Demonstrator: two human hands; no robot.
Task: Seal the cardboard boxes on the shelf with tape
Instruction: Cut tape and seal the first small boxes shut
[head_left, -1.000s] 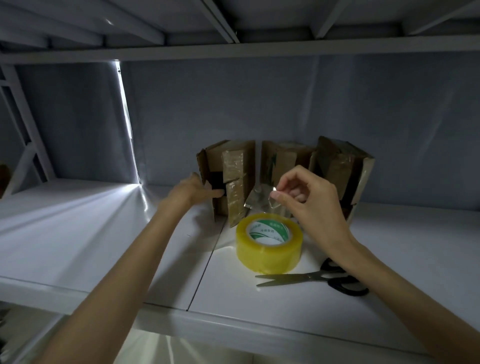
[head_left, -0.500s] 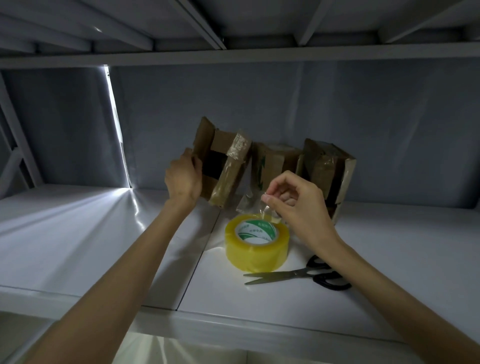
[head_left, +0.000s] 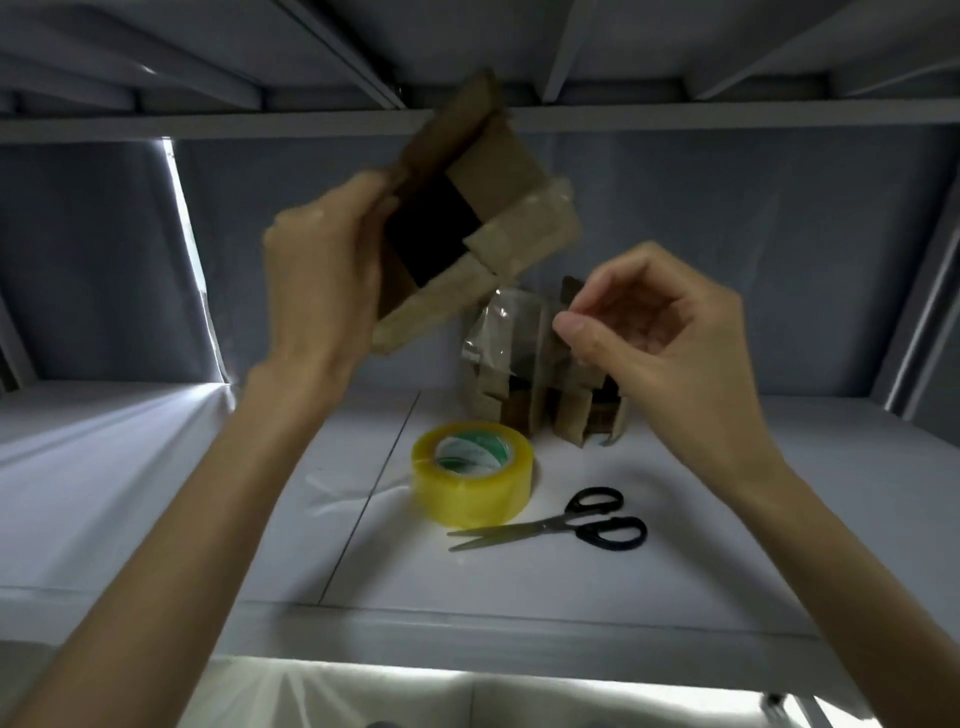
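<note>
A cardboard box (head_left: 467, 228) is gripped at its left edge by the left hand (head_left: 322, 270) and held tilted above the shelf (head_left: 156, 467). A clear strip of tape (head_left: 498, 332) is pinched by the right hand (head_left: 654, 338) just beside it. Below, 1 yellow tape roll (head_left: 471, 479) and scissors (head_left: 561, 525) lie near the remaining boxes (head_left: 550, 405) at the back.

Up comes the cardboard box (head_left: 467, 223), lifted off the shelf (head_left: 208, 493) by the left hand (head_left: 322, 280) and tilted high, while the right hand (head_left: 660, 332) rises with its clear tape strip (head_left: 498, 332).
</note>
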